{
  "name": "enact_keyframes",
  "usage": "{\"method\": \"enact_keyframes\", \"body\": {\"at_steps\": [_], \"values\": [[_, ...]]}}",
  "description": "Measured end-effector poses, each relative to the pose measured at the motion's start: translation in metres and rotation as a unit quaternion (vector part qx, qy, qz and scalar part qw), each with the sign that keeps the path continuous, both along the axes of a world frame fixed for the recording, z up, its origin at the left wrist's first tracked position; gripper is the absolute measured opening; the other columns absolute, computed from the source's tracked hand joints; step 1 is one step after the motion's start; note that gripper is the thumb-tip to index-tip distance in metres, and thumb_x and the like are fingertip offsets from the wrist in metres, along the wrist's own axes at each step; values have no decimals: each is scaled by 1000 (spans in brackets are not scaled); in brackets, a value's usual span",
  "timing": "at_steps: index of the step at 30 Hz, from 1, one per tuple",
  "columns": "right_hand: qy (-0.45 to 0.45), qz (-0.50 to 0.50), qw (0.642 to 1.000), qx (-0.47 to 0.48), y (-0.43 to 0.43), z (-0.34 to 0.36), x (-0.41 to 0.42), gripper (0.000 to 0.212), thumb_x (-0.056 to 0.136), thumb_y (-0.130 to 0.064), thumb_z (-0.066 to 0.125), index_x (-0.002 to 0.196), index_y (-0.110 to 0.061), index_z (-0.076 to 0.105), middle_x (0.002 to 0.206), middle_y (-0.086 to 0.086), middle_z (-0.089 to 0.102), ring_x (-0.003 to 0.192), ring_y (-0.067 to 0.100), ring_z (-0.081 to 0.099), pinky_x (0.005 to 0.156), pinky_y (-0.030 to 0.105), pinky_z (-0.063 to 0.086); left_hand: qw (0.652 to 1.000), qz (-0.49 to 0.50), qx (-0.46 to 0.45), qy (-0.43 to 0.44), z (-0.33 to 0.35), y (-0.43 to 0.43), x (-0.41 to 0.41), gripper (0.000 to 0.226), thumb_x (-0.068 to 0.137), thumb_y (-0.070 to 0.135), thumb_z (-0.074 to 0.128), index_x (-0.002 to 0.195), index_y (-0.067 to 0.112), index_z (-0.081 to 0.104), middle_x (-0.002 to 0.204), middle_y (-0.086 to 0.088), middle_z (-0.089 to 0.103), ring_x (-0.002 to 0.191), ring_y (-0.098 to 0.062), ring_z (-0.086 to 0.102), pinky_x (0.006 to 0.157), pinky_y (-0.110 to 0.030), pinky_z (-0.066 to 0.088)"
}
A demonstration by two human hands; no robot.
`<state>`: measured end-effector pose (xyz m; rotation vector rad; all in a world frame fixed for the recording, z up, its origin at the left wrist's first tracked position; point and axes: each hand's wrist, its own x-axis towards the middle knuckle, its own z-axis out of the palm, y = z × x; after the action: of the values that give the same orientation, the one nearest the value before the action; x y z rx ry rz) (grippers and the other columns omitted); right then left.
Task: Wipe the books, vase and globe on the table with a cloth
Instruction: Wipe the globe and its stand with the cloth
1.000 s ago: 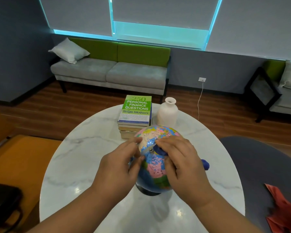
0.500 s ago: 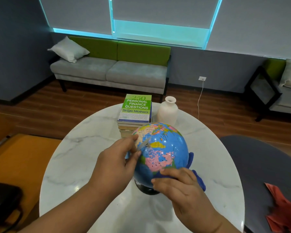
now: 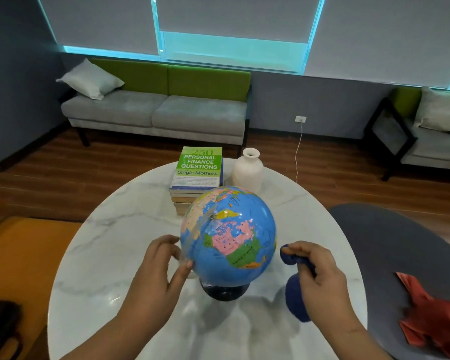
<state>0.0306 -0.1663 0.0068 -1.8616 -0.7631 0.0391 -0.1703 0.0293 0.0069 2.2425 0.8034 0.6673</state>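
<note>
On round white marble table (image 3: 109, 229), centre-front: blue map-printed globe (image 3: 234, 237) upright on black dome base (image 3: 225, 292); clear plastic arc runs down its L side.
L hand (image 3: 156, 276): low at globe's L side, palm toward it, fingers loose & spread, holding nothing; thumb tip at the clear arc, looks like it touches.
R hand (image 3: 322, 276): just R of globe, not touching it; fingers curled round dark blue cloth (image 3: 296, 300), wad at fingertips, rest hanging below the fist.
Books: stack of books (image 3: 199, 170) w/ green-cover paperback on top, far side of table; globe hides stack's near-R corner.
Vase: white matte ceramic vase (image 3: 247, 172), upright, just R of stack, apart from globe.
Off table, R: grey round seat (image 3: 400, 242) w/ crumpled red cloth (image 3: 431, 318) on it.
Bkgd: grey-and-green sofa (image 3: 153, 113) w/ white cushion (image 3: 91, 79), under window blinds.
</note>
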Motion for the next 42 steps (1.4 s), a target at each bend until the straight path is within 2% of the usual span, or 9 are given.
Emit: {"method": "enact_keyframes", "body": {"at_steps": [2,6,12,14,16,19,25,36,42], "values": [[32,-4,999,12,-1,-5,0,69,79,24,42,95,-41,62,104,-4,66,98,9,64,90,17,46,996,-2,-45,82,-20,1,-5,38,87,65,37,105,35,50,113,21,47,107,5,49,86,-24,45],[73,-11,997,14,0,-8,3,61,82,20,42,93,-36,62,107,-5,67,101,7,63,93,19,45,985,-34,-103,137,-33,3,3,21,88,49,58,107,44,52,109,25,60,101,2,57,88,-22,48],[127,-6,991,-27,5,-11,9,54,82,18,43,94,-31,61,103,-13,66,98,-3,59,86,11,45,981,-62,-44,179,-20,5,15,16,92,38,57,87,28,68,70,20,56,64,2,55,57,-10,40],[151,-3,988,-39,5,-15,10,52,82,18,43,94,-29,61,103,-13,66,96,-6,59,84,8,43,981,-32,-51,186,-20,5,16,22,93,34,56,77,22,66,66,11,61,62,-4,57,57,-12,42],[174,-5,983,-57,5,-20,10,49,82,17,43,96,-27,61,102,-11,67,96,-1,60,85,15,46,981,5,-100,168,-22,7,16,22,91,29,58,80,14,71,72,1,70,71,-13,65,69,-30,53],[193,-2,975,-107,4,-31,8,44,83,12,45,97,-27,62,101,-13,67,98,5,60,80,20,46,972,45,-189,129,-20,5,14,19,89,21,60,74,20,73,69,4,73,71,-13,69,73,-36,57],[142,36,962,-230,15,-59,-2,32,85,-2,53,96,-30,61,109,-5,59,94,9,54,79,14,35,952,79,-287,77,-13,-2,17,18,92,17,60,77,14,70,67,-1,73,65,-10,71,77,-37,58],[47,67,965,-247,33,-60,-8,30,90,-2,48,104,-21,66,107,-6,58,93,5,49,77,4,30,936,87,-338,41,2,-7,22,14,90,12,63,79,5,68,70,-8,73,65,-18,72,65,-28,57],[-66,198,927,-312,24,-66,-14,36,88,-4,50,113,-22,68,119,-12,57,114,7,48,93,3,25,922,116,-369,21,-3,-7,20,15,90,9,61,80,2,69,70,-11,73,67,-19,73,65,-27,56]]}}
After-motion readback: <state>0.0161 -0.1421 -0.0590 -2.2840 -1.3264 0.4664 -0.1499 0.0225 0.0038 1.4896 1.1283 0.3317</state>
